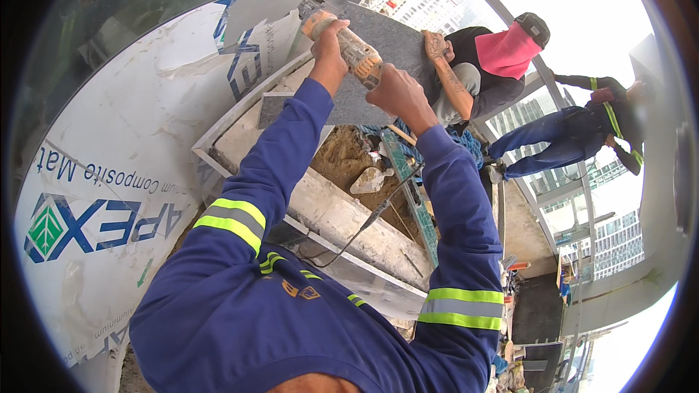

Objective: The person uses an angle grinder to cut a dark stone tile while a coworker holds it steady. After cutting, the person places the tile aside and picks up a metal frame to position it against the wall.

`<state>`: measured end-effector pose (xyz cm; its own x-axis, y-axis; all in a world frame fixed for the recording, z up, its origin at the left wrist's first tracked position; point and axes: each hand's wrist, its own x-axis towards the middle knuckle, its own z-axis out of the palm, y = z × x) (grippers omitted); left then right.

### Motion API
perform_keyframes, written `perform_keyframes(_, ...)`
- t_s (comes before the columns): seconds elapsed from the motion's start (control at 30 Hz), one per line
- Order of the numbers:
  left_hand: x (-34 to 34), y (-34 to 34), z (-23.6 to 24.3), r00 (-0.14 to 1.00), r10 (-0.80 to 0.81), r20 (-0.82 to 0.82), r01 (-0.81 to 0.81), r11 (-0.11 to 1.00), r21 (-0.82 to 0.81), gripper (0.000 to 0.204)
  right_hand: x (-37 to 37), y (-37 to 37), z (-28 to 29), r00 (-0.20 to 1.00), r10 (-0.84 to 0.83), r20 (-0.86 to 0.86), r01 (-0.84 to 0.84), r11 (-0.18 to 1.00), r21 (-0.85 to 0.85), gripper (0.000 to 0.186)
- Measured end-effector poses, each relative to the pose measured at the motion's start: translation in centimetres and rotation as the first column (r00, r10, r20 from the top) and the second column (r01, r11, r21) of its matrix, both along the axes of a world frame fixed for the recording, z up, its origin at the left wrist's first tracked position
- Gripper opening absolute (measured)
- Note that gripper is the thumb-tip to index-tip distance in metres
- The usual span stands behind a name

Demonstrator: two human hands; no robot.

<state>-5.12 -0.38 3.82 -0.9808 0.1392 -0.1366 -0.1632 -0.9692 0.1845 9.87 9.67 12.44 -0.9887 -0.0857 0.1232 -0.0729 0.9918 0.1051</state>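
Note:
A dusty orange-and-grey angle grinder (357,51) is held out at arm's length in both my hands. My left hand (331,49) is closed around its front part, close to the head. Further back, my right hand (398,94) grips the rear end. The grinder lies over a dark grey stone slab (397,33); I cannot tell whether its disc touches the slab. A dark cord (375,215) hangs beneath my right forearm. A crouching co-worker's hand (437,47) rests on the slab's right edge.
A large white printed panel (138,131) curves along the left. Below the slab are a concrete ledge (364,225), soil (342,156) and a green metal bar (411,189). The crouching person (495,65) is near; another person (582,131) stands farther right.

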Motion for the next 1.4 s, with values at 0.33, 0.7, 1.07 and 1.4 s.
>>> perform_keyframes(0.33,-0.8,0.9,0.1,0.993,0.112,0.029,-0.103,0.969,-0.224,0.068,-1.6,1.9,-2.2,0.999,-0.022,0.042,0.031,0.973,-0.231,0.046)
perform_keyframes(0.7,0.3,0.0,1.3,0.99,0.133,0.051,-0.108,0.933,-0.344,0.068,-2.4,2.4,-3.3,0.995,-0.003,0.104,0.039,0.939,-0.341,0.046)
perform_keyframes(1.07,-0.8,-0.2,-1.0,0.995,0.099,0.02,-0.091,0.963,-0.253,0.06,-1.6,1.2,-4.2,0.998,-0.007,-0.059,-0.004,0.984,-0.179,0.04)
perform_keyframes(1.4,-1.8,0.3,0.0,0.999,0.031,0.018,-0.028,0.992,-0.123,0.049,-2.2,1.1,-1.8,0.998,-0.015,-0.062,0.01,0.997,-0.077,0.039)
